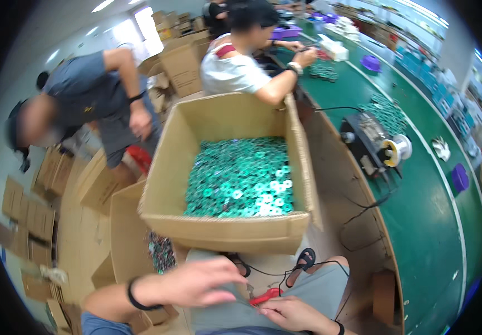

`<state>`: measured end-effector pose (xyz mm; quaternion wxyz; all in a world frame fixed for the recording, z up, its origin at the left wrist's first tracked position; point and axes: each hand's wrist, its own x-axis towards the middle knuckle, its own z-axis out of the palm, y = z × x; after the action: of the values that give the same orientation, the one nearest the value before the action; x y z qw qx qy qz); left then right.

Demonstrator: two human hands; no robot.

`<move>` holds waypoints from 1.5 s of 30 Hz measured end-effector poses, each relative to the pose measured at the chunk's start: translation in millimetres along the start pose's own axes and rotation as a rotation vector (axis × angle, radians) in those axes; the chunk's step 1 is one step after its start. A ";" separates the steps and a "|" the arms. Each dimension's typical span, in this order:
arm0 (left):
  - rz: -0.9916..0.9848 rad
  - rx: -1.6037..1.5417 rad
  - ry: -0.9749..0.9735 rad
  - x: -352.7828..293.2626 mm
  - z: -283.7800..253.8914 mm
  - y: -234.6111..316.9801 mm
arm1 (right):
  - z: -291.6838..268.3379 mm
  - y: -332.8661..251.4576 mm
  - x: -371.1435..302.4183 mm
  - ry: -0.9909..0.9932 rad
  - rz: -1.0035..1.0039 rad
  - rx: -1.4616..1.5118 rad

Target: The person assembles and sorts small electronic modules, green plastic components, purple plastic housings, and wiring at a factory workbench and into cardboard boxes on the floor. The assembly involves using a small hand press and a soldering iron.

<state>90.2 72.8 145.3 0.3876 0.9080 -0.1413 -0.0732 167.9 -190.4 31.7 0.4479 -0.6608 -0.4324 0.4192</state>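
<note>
My left hand, slightly blurred, hovers over my lap with fingers stretched out and nothing in them. My right hand rests low over my lap, its fingers bent together. What they hold, if anything, is hidden. Right at its fingertips is a red-handled tool with a grey metal end; I cannot tell whether the hand grips it. Directly ahead stands an uncovered cardboard box, holding a thick layer of green ring-shaped parts.
A lower carton at the left holds small dark parts. On the right, the green bench carries a black device, a wire spool and purple bowls. Black cables cross the floor. One co-worker bends at left; another sits beyond the box.
</note>
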 end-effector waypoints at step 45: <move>-1.169 0.004 0.588 -248.2 198.9 -268.4 | -79.6 -17.0 -68.6 0.963 -0.094 -0.519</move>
<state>-140.0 191.8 -180.4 0.3045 0.8182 0.4872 -0.0203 220.6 -269.8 79.1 0.4359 -0.8466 -0.2969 -0.0714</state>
